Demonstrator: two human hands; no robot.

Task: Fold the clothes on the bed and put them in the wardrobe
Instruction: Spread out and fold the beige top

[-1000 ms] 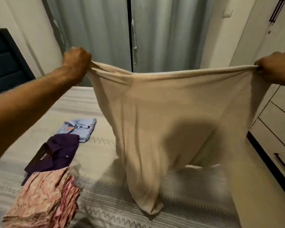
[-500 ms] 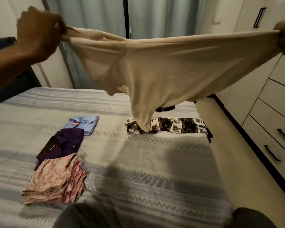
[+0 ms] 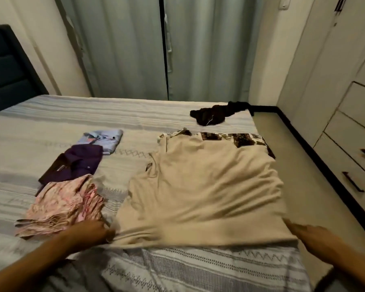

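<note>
Bed [image 3: 51, 123] carries a beige shirt [image 3: 202, 190] spread flat by its near right corner, partly over a patterned garment [image 3: 240, 139]. Left hand [image 3: 91, 231] and right hand [image 3: 312, 234] pinch the shirt's near hem corners, fingers curled. Folded clothes [image 3: 59, 207] lie left.

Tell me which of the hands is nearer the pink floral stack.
Left. The left hand grips the beige shirt's near corner right beside the pink floral stack, almost touching it. The right hand holds the shirt's opposite corner, across the shirt from the stack.
</note>
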